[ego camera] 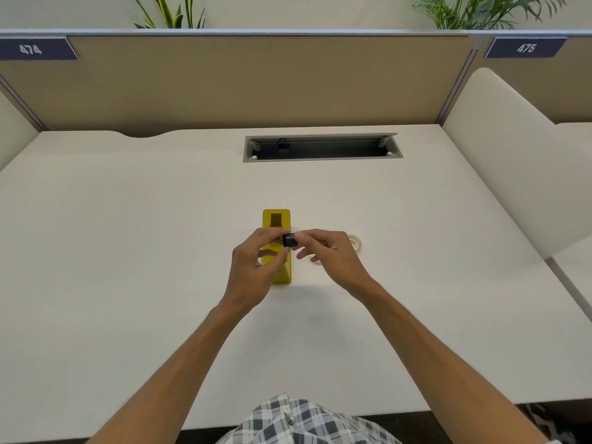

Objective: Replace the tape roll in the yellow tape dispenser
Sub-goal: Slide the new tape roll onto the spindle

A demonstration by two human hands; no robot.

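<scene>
The yellow tape dispenser (276,219) lies lengthwise on the white desk (128,235), partly hidden under my left hand. Both hands meet just above it on a small black spool core (289,240). My left hand (256,264) pinches the core from the left and my right hand (330,253) pinches it from the right. A whitish tape roll (355,241) lies flat on the desk just right of my right hand. A second pale ring (316,260) peeks out beneath my right fingers, mostly hidden.
A recessed grey cable tray (322,147) with a black plug sits in the desk behind the dispenser. Beige partition panels (256,81) close the back, and a white side divider (512,149) stands to the right. Plants show above the partition.
</scene>
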